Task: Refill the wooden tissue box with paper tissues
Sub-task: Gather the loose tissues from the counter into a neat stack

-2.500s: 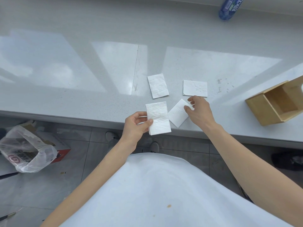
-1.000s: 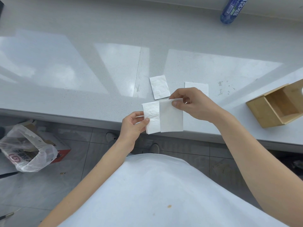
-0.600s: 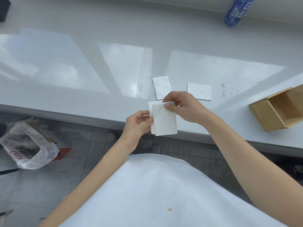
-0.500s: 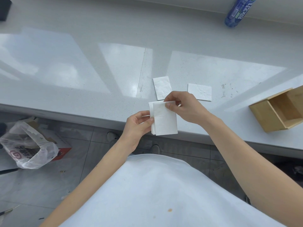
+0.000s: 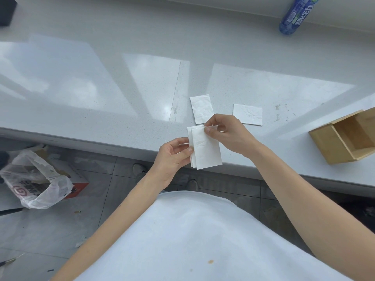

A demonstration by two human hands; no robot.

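Note:
I hold a small stack of folded white tissues over the counter's front edge. My left hand pinches the stack's left side, and my right hand pinches its top right corner. Two more folded tissues lie flat on the counter beyond my hands: one just behind the stack, another to its right. The wooden tissue box lies on its side at the right edge of the view, its open cavity showing and nothing visible inside.
A white stone counter spans the view, its front edge near my hands. A blue water bottle lies at the back right. On the tiled floor to the left sit a plastic bag and a red box.
My right hand picked up a tissue from the counter and laid it on the one in my left hand. The two tissues are now squared into one stack.

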